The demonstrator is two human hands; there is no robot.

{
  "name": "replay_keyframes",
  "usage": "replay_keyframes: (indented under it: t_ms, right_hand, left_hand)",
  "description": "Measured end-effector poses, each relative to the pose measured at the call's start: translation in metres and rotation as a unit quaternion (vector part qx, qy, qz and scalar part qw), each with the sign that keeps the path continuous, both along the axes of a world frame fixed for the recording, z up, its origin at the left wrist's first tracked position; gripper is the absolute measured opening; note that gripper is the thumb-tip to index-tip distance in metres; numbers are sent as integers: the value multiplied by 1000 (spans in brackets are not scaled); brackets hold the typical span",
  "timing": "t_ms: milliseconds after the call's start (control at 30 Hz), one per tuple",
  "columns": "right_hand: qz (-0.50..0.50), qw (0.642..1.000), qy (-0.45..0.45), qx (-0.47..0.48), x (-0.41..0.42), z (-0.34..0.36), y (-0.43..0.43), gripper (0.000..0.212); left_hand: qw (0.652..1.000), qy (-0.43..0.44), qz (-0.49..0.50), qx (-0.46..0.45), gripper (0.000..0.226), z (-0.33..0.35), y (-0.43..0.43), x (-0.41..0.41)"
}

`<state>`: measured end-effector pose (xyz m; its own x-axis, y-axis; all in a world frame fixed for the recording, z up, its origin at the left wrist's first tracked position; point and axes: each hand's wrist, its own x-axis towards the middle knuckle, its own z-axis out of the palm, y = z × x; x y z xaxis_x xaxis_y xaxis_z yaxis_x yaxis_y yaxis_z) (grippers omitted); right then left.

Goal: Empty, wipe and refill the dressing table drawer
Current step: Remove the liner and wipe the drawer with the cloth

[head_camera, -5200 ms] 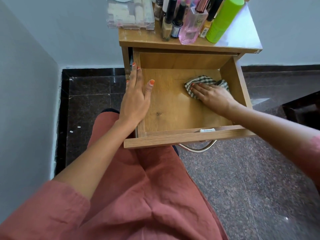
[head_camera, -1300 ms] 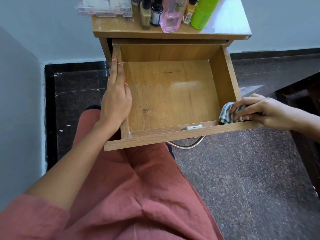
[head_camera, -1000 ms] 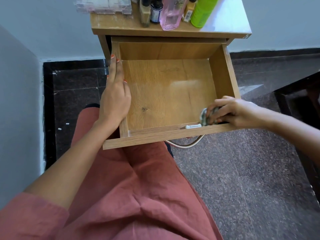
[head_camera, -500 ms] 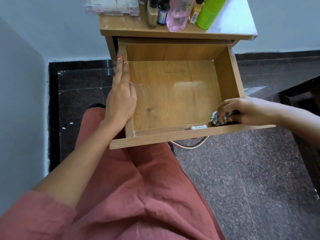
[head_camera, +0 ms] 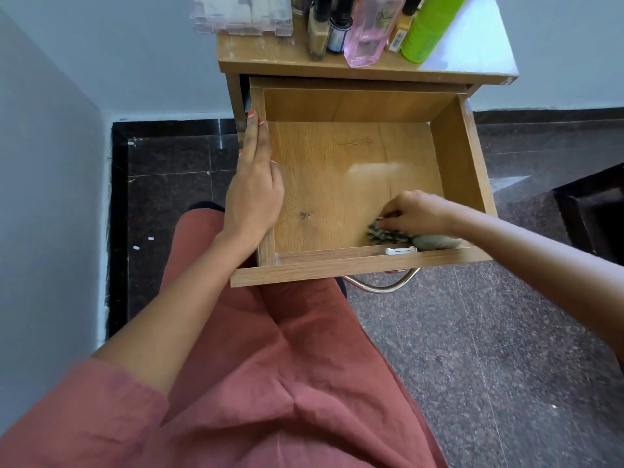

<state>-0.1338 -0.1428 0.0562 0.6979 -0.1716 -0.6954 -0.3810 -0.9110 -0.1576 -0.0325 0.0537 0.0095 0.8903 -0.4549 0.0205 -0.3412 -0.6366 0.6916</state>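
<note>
1. Grey walls meet a dark stone floor around the dressing table (head_camera: 277, 59), its top crowded with bottles (head_camera: 368, 32).
2. The pulled-out drawer (head_camera: 358, 263) holds nothing but the checked cloth (head_camera: 383, 235).
3. The right hand (head_camera: 417, 214), a second ago at the front right corner, now clutches the cloth further left along the front edge.
4. The left hand (head_camera: 253, 194) stays flat on the left wall, steadying it.
5. Wiping looks nearly finished; refilling remains.

The light-brown wooden drawer (head_camera: 449, 157) stands pulled fully out of the dressing table, its oak-grain floor bare. A crumpled black-and-white checked cloth (head_camera: 385, 235) lies inside, at the front right corner, against the front panel.
</note>
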Motion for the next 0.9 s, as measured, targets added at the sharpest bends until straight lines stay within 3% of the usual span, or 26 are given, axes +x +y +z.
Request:
replay_keyframes:
  t_ms: [233,400,700,800,900]
  right_hand:
    - [15,979,-64,195,48,-15,102,18]
    - [-46,957,-56,279,34,-14,89,12]
    - [-8,988,34,154,10,-6,19,33]
    - [-22,994,50,90,-3,2,-16,33]
    - [-87,994,11,64,-13,9,-37,32]
  left_hand:
    - [1000,-9,-1,1,51,0,0,0]
    - [1000,1,-1,-2,51,3,0,-2]
    - [1000,2,-5,5,51,5,1,-2]
    - [1000,1,-3,3,51,4,1,-2]
    - [1000,-11,0,8,51,1,1,0]
